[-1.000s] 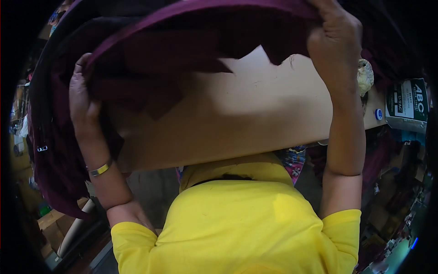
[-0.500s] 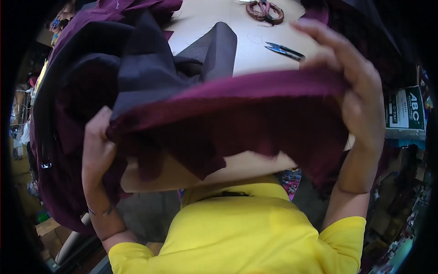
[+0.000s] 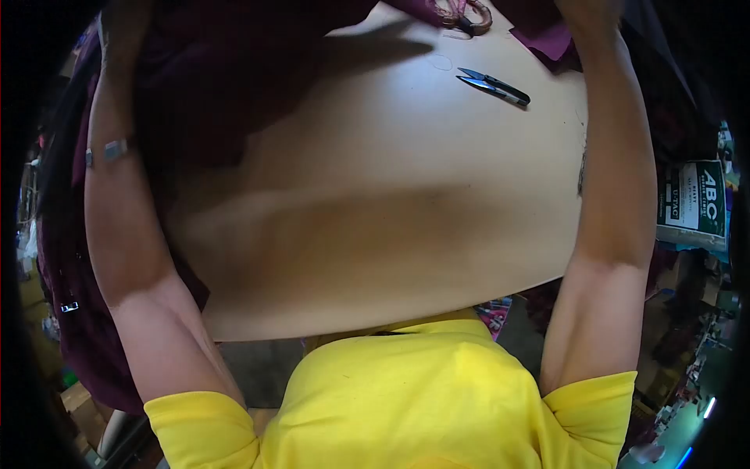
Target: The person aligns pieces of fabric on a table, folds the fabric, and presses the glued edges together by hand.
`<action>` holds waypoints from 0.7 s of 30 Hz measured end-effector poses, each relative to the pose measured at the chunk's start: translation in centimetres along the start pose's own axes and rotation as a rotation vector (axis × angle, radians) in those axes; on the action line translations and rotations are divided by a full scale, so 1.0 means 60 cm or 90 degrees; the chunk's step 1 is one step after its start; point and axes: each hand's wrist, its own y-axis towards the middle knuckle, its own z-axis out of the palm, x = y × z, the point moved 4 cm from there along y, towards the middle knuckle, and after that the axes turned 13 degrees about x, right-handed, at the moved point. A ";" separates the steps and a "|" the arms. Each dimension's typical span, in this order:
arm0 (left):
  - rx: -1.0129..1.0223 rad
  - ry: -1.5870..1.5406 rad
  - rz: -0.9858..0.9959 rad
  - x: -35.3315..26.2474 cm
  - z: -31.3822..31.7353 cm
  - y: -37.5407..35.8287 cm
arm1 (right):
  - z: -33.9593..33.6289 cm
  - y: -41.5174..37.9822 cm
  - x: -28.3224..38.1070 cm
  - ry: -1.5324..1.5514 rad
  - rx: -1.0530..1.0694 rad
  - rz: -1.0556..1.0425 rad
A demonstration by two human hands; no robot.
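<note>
Both my arms reach up past the top edge of the head view. Only the base of my left hand (image 3: 125,19) shows, dim and in shadow at the upper left, beside a dark maroon cloth (image 3: 226,78); its fingers are hidden. At the upper right, my right hand (image 3: 590,12) is cut off by the frame edge, so its fingers cannot be seen either. Near it lies a purple-maroon cloth piece (image 3: 547,43). Thread snips (image 3: 494,87) rest on the pale table (image 3: 375,258), left of my right forearm.
Behind the snips sits a brown ring-shaped item (image 3: 473,19), possibly scissor handles. A loose thread (image 3: 441,61) lies on the table. More maroon cloth (image 3: 78,336) hangs at the left edge. A green and white "ABC" package (image 3: 694,199) stands at the right.
Both hands have moved up and away from my body, leaving the middle of the view. The maroon cloth held across the front has shifted to the upper left, uncovering the table.
</note>
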 end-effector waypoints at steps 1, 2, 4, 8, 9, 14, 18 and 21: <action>-0.048 0.047 0.030 -0.018 0.001 -0.024 | -0.007 -0.025 -0.003 -0.023 0.007 -0.084; -0.097 0.092 0.060 -0.039 0.001 -0.052 | -0.014 -0.052 -0.005 -0.045 0.014 -0.168; -0.138 -0.322 0.272 -0.076 -0.001 -0.118 | -0.027 -0.175 0.041 -0.032 0.196 -0.151; 0.235 -1.033 0.415 -0.121 -0.019 -0.257 | -0.072 -0.311 0.138 0.057 0.376 -0.190; 0.306 -1.041 0.379 -0.123 -0.014 -0.269 | -0.083 -0.318 0.151 0.117 0.429 -0.168; 0.130 -0.748 0.401 -0.126 -0.015 -0.282 | -0.101 -0.321 0.189 0.243 0.462 0.002; 0.082 -0.530 0.445 -0.093 0.041 -0.240 | -0.107 -0.303 0.230 0.324 0.503 -0.016; 0.154 -0.402 0.376 -0.051 -0.016 -0.236 | -0.121 -0.269 0.227 0.444 0.457 0.014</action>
